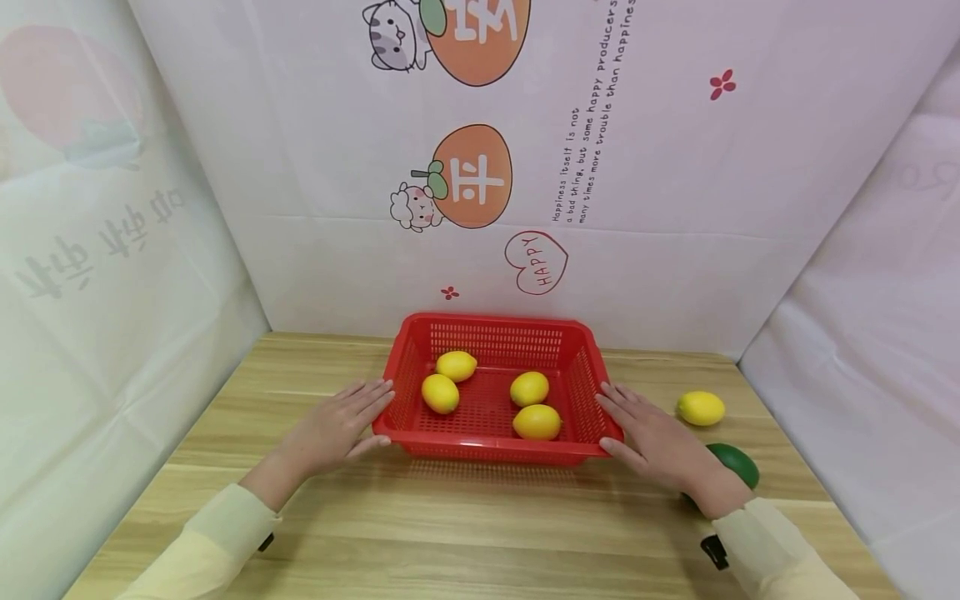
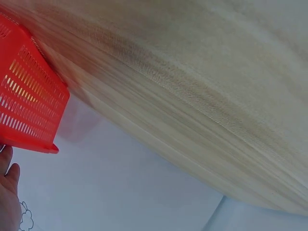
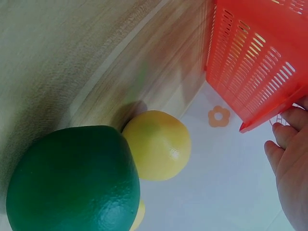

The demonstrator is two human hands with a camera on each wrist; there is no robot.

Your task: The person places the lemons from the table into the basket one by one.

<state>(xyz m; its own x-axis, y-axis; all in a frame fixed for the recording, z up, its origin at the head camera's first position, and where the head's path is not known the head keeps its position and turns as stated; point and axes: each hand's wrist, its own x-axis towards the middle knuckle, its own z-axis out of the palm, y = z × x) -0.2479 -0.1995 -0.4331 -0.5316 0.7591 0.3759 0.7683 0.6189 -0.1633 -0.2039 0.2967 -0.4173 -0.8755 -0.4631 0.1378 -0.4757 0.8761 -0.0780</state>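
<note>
A red plastic basket [image 1: 480,446] with slotted walls stands on the table. Two yellow lemons [image 1: 440,393] lie in its left half and two more lemons [image 1: 537,422] in its right half. My left hand [image 1: 337,425] touches the basket's left rim, fingers extended, thumb by the front corner. On the opposite rim rests my right hand [image 1: 660,437], its fingers likewise fairly straight. In the right wrist view, fingertips [image 3: 293,118] meet the underside of the red rim. The left wrist view catches only part of the left hand [image 2: 8,192] below the basket.
Right of the basket, a loose lemon [image 1: 701,408] lies on the wooden table [image 1: 465,533]. A dark green, smooth, rounded fruit [image 1: 735,465] sits nearer, partly hidden by the right wrist. A printed white sheet [image 1: 637,283] rises behind the table, with white sheets at both sides.
</note>
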